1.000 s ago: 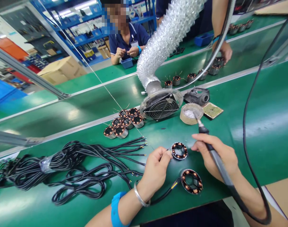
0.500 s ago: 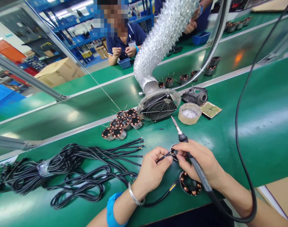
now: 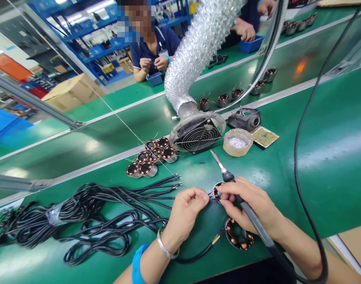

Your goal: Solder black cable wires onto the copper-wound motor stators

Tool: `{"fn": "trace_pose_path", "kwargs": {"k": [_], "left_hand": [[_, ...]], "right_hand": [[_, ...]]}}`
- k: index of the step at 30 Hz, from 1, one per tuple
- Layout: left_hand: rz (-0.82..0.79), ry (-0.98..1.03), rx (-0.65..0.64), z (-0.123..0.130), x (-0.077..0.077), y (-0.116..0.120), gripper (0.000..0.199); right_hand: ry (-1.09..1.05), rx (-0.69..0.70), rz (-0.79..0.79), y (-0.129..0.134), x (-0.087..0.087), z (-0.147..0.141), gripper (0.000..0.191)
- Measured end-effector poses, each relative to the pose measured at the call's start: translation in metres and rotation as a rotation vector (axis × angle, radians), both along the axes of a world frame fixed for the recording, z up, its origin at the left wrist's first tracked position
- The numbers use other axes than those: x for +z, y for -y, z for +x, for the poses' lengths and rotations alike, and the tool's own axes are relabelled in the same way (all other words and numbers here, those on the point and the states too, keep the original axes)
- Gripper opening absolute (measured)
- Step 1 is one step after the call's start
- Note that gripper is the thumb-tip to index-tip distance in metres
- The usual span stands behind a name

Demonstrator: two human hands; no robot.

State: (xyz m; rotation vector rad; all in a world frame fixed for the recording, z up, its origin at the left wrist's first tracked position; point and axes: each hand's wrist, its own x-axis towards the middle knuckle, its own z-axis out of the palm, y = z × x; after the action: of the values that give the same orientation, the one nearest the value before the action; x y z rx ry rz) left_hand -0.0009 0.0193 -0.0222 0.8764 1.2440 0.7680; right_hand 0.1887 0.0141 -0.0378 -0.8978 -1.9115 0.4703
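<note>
My right hand (image 3: 254, 203) is closed around a soldering iron (image 3: 253, 219), its bare tip pointing up and left, away from the work. The same hand's fingertips also touch a small wound motor stator (image 3: 217, 193), partly hidden behind them. My left hand (image 3: 186, 211) is closed in a pinch at the stator's left side, on a thin wire (image 3: 211, 198) that looks dark blue. A second stator (image 3: 246, 241) lies on the bench below my right hand. Beside it ends a black cable (image 3: 200, 255) with yellow strands showing.
Coiled black cables (image 3: 100, 209) spread over the left. Several stators (image 3: 147, 169) stand behind them. A fume extractor (image 3: 198, 136), a solder dish (image 3: 238, 142), an iron holder (image 3: 245, 119) and a sponge (image 3: 265, 137) line the back. Co-workers sit across the conveyor (image 3: 109, 136).
My left fingers have shifted slightly, and a thin bluish wire now shows where a black cable end showed before. Stators on the conveyor moved left. A co-worker's hand came down by a blue tray.
</note>
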Motion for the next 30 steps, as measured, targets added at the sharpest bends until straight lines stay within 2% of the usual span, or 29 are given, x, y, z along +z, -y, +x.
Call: {"fn": "trace_pose_path", "kwargs": {"k": [7, 13, 16, 19, 22, 24, 27, 30], "left_hand": [[0.050, -0.045, 0.014, 0.007, 0.010, -0.004, 0.019], [0.165, -0.159, -0.026, 0.008, 0.008, -0.001, 0.015], [0.198, -0.149, -0.035, 0.003, 0.004, 0.001, 0.021], [0.140, -0.074, -0.073, -0.006, 0.001, 0.003, 0.027], [0.191, -0.056, -0.084, -0.017, 0.002, 0.004, 0.019], [0.285, -0.103, -0.087, -0.022, 0.005, 0.003, 0.015], [0.372, -0.206, -0.157, -0.027, 0.013, 0.003, 0.013], [0.503, -0.444, -0.204, -0.038, 0.028, 0.005, 0.011]], "right_hand": [[0.023, 0.011, 0.013, -0.001, 0.004, 0.000, 0.030], [0.033, 0.035, -0.032, 0.000, 0.003, 0.003, 0.031], [0.036, 0.044, -0.081, 0.000, 0.004, 0.008, 0.033], [0.104, 0.070, -0.075, -0.002, 0.007, 0.013, 0.036], [0.166, 0.098, -0.049, -0.004, 0.009, 0.014, 0.040], [0.188, 0.090, -0.049, -0.006, 0.009, 0.012, 0.039], [0.223, 0.089, -0.027, -0.008, 0.008, 0.010, 0.037], [0.260, 0.084, 0.008, -0.004, 0.002, 0.014, 0.035]]}}
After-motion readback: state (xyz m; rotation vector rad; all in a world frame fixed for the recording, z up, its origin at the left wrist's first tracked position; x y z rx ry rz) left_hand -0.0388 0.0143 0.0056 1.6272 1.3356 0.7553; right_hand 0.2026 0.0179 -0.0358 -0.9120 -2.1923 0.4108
